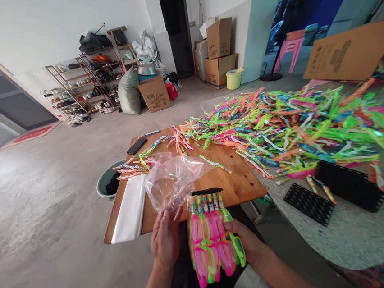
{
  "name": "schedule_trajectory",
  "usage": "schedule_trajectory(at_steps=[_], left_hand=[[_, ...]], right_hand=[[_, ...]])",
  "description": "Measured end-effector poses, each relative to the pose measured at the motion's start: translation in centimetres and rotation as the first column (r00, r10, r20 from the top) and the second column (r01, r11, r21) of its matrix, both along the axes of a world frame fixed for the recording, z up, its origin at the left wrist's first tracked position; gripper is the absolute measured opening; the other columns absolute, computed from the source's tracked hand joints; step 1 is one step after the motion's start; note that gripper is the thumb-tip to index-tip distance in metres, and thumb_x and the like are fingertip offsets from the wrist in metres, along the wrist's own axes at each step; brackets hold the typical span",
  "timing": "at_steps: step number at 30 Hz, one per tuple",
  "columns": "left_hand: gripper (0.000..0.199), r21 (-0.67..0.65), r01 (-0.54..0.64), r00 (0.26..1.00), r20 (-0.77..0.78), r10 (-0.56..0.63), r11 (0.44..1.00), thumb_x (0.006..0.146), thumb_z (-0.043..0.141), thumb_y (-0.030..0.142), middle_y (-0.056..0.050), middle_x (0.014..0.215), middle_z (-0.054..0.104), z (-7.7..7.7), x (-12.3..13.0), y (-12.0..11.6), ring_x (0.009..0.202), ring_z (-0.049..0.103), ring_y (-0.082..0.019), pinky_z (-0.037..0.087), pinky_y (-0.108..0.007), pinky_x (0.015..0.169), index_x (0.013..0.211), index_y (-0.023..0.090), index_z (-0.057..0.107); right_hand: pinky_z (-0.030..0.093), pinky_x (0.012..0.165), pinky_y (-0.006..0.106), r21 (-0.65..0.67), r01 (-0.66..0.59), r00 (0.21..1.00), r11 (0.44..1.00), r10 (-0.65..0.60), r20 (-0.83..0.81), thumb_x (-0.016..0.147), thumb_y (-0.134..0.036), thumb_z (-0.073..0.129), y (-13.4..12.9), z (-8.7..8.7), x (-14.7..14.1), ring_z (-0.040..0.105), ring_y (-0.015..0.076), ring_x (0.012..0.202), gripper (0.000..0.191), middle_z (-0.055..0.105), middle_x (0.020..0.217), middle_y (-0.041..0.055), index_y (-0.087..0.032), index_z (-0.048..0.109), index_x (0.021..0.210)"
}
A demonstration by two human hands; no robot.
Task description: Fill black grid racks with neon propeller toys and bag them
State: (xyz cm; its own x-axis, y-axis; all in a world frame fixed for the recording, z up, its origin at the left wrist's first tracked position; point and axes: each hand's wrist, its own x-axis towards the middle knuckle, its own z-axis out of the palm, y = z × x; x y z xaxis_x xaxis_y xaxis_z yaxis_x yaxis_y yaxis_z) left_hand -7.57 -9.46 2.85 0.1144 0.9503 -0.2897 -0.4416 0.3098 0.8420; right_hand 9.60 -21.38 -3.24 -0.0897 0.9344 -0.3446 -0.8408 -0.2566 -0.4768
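A bundle of pink, green and yellow plastic toys (212, 241), set in a row with patterned ends in a black strip (207, 191), hangs over the wooden table's front edge. My right hand (243, 238) grips its right side. A clear plastic bag (175, 177) lies crumpled just beyond, its lower edge pinched in my left hand (167, 237), left of the bundle. Flat white bags (129, 209) are stacked on the table's left side. One loose toy (216, 163) lies right of the clear bag.
The wooden table (243, 182) also bears a phone (137, 145) and loose toys. A large toy pile (299, 129) covers the grey table (343, 238) at right, beside black perforated trays (309, 203). A basin (109, 181) stands at left on the floor; boxes stand farther back.
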Motion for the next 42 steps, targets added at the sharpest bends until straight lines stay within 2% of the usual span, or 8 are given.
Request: schedule_trajectory(at_steps=[6, 10, 13, 16, 24, 30, 36, 42], left_hand=[[0.025, 0.376, -0.063, 0.874, -0.427, 0.233, 0.924, 0.079, 0.077, 0.041, 0.0, 0.082, 0.067, 3.3, -3.4, 7.5, 0.073, 0.061, -0.012, 0.053, -0.026, 0.075, 0.089, 0.018, 0.073], [0.017, 0.651, 0.278, 0.52, -0.72, 0.46, 0.706, 0.087, 0.067, 0.036, -0.003, 0.083, 0.069, 6.4, -4.0, 11.3, 0.078, 0.06, -0.016, 0.048, -0.029, 0.082, 0.088, 0.02, 0.073], [0.018, 0.63, 0.618, 0.457, -0.775, 0.436, 0.471, 0.091, 0.061, 0.033, -0.006, 0.087, 0.071, 8.4, -3.2, 11.8, 0.083, 0.061, -0.019, 0.047, -0.03, 0.087, 0.087, 0.022, 0.074], [0.02, 0.508, 0.776, 0.437, -0.86, 0.263, 0.373, 0.092, 0.061, 0.035, -0.008, 0.087, 0.073, 10.0, -1.8, 10.4, 0.085, 0.064, -0.021, 0.047, -0.031, 0.087, 0.095, 0.024, 0.077], [0.016, 0.455, 0.805, 0.533, -0.836, -0.129, 0.38, 0.085, 0.071, 0.029, -0.005, 0.084, 0.078, 14.3, 0.7, 6.9, 0.071, 0.072, -0.02, 0.053, -0.026, 0.068, 0.098, 0.026, 0.082], [0.019, 0.254, 0.763, 0.592, -0.645, -0.483, 0.594, 0.069, 0.083, 0.015, -0.008, 0.088, 0.079, 15.1, 1.1, 4.9, 0.09, 0.075, -0.027, 0.054, -0.027, 0.08, 0.084, 0.026, 0.082], [0.006, 0.359, 0.695, 0.656, -0.671, -0.346, 0.622, 0.075, 0.081, 0.032, -0.005, 0.071, 0.075, 13.9, 1.4, 3.1, 0.075, 0.074, -0.024, 0.054, -0.026, 0.073, 0.077, 0.028, 0.078], [0.012, 0.35, 0.795, 0.537, -0.785, -0.308, 0.495, 0.078, 0.082, 0.035, -0.006, 0.07, 0.069, 12.8, 1.3, 2.1, 0.073, 0.069, -0.02, 0.048, -0.024, 0.072, 0.085, 0.025, 0.08]], right_hand=[[0.053, 0.103, 0.05, -0.068, -0.064, 0.998, 0.996, 0.062, -0.028, 0.073, -0.05, 0.078, -0.5, 0.6, 0.9, 0.073, 0.0321, 0.106, 0.05, 0.078, 0.111, 0.0116, -0.019, 0.073, 0.112], [0.055, 0.1, 0.049, -0.079, -0.059, 0.998, 0.995, 0.059, -0.008, 0.073, -0.051, 0.077, -1.2, 1.1, 2.1, 0.074, 0.0321, 0.103, 0.048, 0.078, 0.107, 0.0118, -0.02, 0.074, 0.11], [0.054, 0.102, 0.052, -0.058, -0.056, 0.998, 0.997, 0.056, 0.012, 0.076, -0.051, 0.076, -1.7, 1.8, 2.7, 0.073, 0.0341, 0.107, 0.047, 0.077, 0.113, 0.014, -0.02, 0.074, 0.111], [0.054, 0.1, 0.054, 0.0, -0.036, 0.996, 0.999, 0.035, 0.076, 0.075, -0.049, 0.076, -1.5, 3.2, 2.7, 0.072, 0.0355, 0.107, 0.048, 0.076, 0.114, 0.0144, -0.021, 0.073, 0.114], [0.054, 0.096, 0.045, 0.156, -0.06, 0.982, 0.986, 0.03, 0.188, 0.071, -0.04, 0.083, 0.7, 5.2, 1.2, 0.07, 0.0303, 0.108, 0.054, 0.074, 0.119, 0.0095, -0.022, 0.068, 0.12], [0.053, 0.096, 0.041, 0.201, -0.135, 0.964, 0.97, 0.082, 0.252, 0.07, -0.035, 0.085, 1.6, 3.9, 0.7, 0.069, 0.0274, 0.108, 0.068, 0.072, 0.122, 0.0078, -0.022, 0.061, 0.132], [0.051, 0.098, 0.04, 0.242, -0.176, 0.94, 0.954, 0.09, 0.328, 0.069, -0.034, 0.087, 2.3, 3.2, -0.2, 0.068, 0.023, 0.103, 0.068, 0.072, 0.114, 0.0044, -0.021, 0.061, 0.13], [0.049, 0.101, 0.04, 0.287, -0.21, 0.898, 0.935, 0.068, 0.434, 0.073, -0.033, 0.086, 2.4, 2.9, -0.8, 0.065, 0.0228, 0.109, 0.071, 0.07, 0.121, 0.0049, -0.022, 0.055, 0.136]])
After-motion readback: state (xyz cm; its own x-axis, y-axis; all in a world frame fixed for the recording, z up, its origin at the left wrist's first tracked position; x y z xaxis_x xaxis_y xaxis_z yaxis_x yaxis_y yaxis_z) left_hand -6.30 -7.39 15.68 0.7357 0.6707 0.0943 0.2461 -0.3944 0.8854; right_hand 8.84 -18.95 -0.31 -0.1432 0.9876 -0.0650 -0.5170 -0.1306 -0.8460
